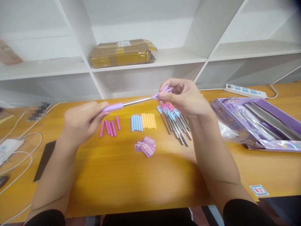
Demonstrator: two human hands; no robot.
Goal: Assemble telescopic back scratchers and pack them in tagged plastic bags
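Note:
Between my hands stretches a purple back scratcher (137,101) with a metal rod, tilted slightly up to the right above the table. My left hand (86,117) is closed around its purple grip sleeve (115,107). The fingers of my right hand (180,94) pinch the purple claw end. Below my right hand lies a pile of back scratchers (176,125) with metal rods and blue or pink claw heads. Loose sleeves lie beneath the rod: magenta sleeves (110,128), blue sleeves (136,123) and orange sleeves (148,121). Nearer me are several small printed cards (147,147).
A purple box (256,125) holding rods and plastic stands at the right. Behind it is a power strip (245,91). A taped carton (121,54) rests on the white shelf (183,56). White cables (30,153) and a dark flat object (44,160) lie at left.

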